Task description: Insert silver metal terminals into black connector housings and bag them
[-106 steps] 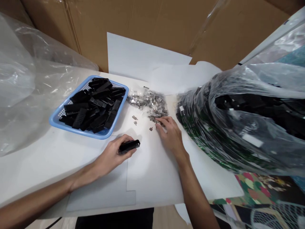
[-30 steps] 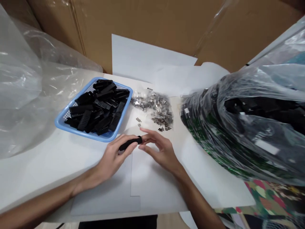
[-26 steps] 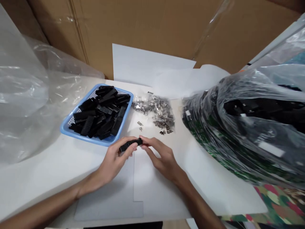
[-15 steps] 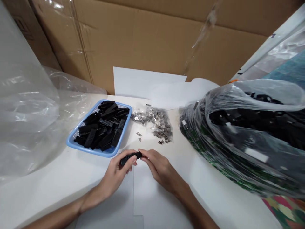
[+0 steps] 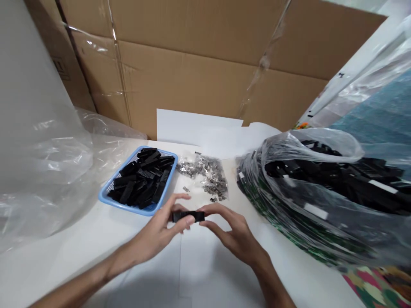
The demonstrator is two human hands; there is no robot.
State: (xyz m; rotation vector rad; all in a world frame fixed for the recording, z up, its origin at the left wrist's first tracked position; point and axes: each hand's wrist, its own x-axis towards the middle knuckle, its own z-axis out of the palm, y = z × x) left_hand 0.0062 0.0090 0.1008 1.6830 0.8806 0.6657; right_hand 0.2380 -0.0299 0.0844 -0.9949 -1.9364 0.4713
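A small, oblong black plastic piece (image 5: 189,216) is held level above the white table. My left hand (image 5: 160,229) is closed around its left part, thumb along the near side. At its right end, the thumb and forefinger of my right hand (image 5: 237,235) pinch the tip. Whether anything small sits between those fingertips is hidden. Just beyond my left hand stands a blue basket (image 5: 127,208) heaped with similar black pieces (image 5: 141,179). Small metal clips (image 5: 215,184) lie in and around a clear plastic bag past my hands, with a loose clip (image 5: 186,189) nearer the basket.
On the right, a large clear bag (image 5: 289,218) bulges with black plastic parts and green-edged items. Clear plastic sheeting (image 5: 61,158) hangs at the left. A cardboard wall (image 5: 192,81) closes off the back, with white sheets (image 5: 199,126) leaning there. White boards (image 5: 160,273) lie under my forearms.
The black piece has turned from slanted to level and shifted slightly right. My right hand's fingers have spread into a wider pinch at its end. The head view has tilted up.
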